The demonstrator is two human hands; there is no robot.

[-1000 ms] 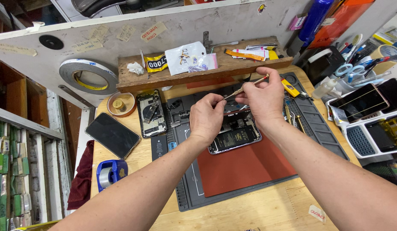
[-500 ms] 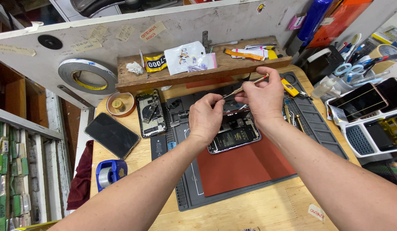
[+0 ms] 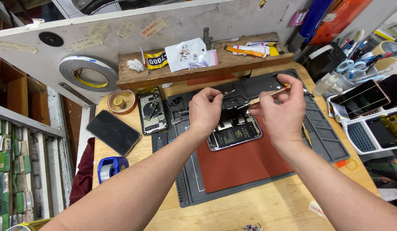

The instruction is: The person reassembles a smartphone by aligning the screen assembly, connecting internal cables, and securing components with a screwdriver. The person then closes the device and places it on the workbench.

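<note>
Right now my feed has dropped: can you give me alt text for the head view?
Two bare hands work over an opened smartphone lying on a red and grey repair mat: the right hand holds a gold precision screwdriver, the left hand pinches tweezers. A second opened phone and a dark phone lie left.

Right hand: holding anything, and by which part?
The right hand holds a slim gold-coloured screwdriver, pinched at its rear end by the fingertips, tip angled down toward the opened phone. The left hand pinches tweezers.

Brass-coloured metal screwdriver, matt rubbery grey mat, rough bare wooden shelf
</note>
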